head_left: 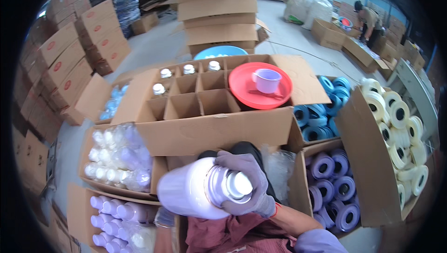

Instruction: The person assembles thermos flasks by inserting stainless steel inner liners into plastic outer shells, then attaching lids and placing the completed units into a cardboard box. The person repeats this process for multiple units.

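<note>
In front of my lap is a lavender thermos flask (186,188), tilted with its silvery-white neck toward the lower right. My right hand (249,176), in a grey glove, is wrapped round the neck and collar. Low beside the flask's body is my gloved left hand (164,217); its fingers are hidden, so I cannot tell whether they touch the flask. Just beyond stands a divided carton (214,129) with several silver-topped bottles (188,69) in its back cells. A red plate (237,87) carrying a lavender cup (267,81) rests on its right side.
At left, cartons hold plastic-wrapped bottles (111,155) and lavender flask bodies (111,227). To the right are boxes of purple rings (347,215), blue rings (314,132) and cream rings (399,113). Stacked cartons (60,62) line the left. A person (370,22) bends over boxes far right.
</note>
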`<action>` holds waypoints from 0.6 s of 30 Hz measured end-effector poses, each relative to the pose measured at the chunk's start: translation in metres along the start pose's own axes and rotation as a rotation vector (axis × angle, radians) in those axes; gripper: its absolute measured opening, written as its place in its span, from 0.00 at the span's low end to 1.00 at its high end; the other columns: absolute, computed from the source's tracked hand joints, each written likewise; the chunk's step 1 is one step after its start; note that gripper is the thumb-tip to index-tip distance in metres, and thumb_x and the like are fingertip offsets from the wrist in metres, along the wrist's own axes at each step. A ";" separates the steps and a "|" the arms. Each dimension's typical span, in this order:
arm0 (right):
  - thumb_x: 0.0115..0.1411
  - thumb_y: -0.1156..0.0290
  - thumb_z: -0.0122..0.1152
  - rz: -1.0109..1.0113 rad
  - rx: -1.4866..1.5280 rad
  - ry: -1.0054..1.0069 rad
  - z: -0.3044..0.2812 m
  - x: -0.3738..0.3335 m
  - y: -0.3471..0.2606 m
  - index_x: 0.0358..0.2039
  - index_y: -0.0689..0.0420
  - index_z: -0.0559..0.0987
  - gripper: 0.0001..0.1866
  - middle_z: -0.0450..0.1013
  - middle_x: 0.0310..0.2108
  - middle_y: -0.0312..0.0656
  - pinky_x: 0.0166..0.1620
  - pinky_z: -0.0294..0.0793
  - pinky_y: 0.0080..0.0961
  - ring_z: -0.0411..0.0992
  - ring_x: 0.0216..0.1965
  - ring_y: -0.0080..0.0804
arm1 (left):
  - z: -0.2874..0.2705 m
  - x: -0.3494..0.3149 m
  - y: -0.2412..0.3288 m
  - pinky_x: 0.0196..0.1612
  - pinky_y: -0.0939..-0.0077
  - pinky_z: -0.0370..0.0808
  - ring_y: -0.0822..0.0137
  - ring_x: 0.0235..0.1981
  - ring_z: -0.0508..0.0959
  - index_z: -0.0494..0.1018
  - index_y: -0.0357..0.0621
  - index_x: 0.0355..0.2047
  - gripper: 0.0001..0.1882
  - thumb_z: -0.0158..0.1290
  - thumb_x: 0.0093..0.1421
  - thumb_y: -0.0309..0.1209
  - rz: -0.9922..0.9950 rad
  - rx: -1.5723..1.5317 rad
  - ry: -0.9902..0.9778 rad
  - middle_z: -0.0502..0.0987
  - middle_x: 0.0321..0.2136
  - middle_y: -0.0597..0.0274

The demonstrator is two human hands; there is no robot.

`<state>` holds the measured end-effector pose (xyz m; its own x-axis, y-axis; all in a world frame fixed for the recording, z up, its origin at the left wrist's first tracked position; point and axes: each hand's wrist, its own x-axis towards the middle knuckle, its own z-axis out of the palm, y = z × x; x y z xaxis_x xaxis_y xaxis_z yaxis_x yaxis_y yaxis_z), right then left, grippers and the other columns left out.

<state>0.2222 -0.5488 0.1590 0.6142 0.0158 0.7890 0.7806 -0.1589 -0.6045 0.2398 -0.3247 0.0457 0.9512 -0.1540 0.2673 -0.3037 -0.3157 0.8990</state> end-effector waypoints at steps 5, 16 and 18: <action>0.50 0.63 0.72 0.384 0.025 -0.187 -0.022 -0.123 0.012 0.65 0.63 0.59 0.46 0.63 0.59 0.55 0.65 0.60 0.39 0.65 0.58 0.47 | -0.071 0.074 0.078 0.50 0.62 0.74 0.56 0.44 0.80 0.76 0.44 0.48 0.23 0.64 0.53 0.39 -0.193 0.325 -0.391 0.80 0.43 0.51; 0.58 0.63 0.63 0.799 -0.561 -0.209 -0.212 -0.181 0.058 0.48 0.62 0.75 0.21 0.71 0.48 0.53 0.51 0.71 0.44 0.71 0.48 0.53 | 0.007 0.097 0.056 0.37 0.60 0.77 0.52 0.32 0.81 0.80 0.45 0.28 0.17 0.58 0.57 0.46 0.130 0.765 -0.908 0.80 0.27 0.51; 0.55 0.58 0.66 0.902 -1.082 0.013 -0.274 -0.217 0.102 0.58 0.61 0.69 0.33 0.68 0.55 0.56 0.56 0.68 0.45 0.68 0.54 0.54 | 0.002 0.094 0.053 0.37 0.60 0.77 0.53 0.32 0.81 0.80 0.45 0.31 0.16 0.58 0.57 0.46 0.180 0.706 -0.863 0.80 0.28 0.52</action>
<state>0.1363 -0.8386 -0.0438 0.8429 -0.5050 0.1856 -0.3529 -0.7794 -0.5177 0.3128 -0.3577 0.1182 0.6186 -0.7593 -0.2019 -0.6551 -0.6403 0.4010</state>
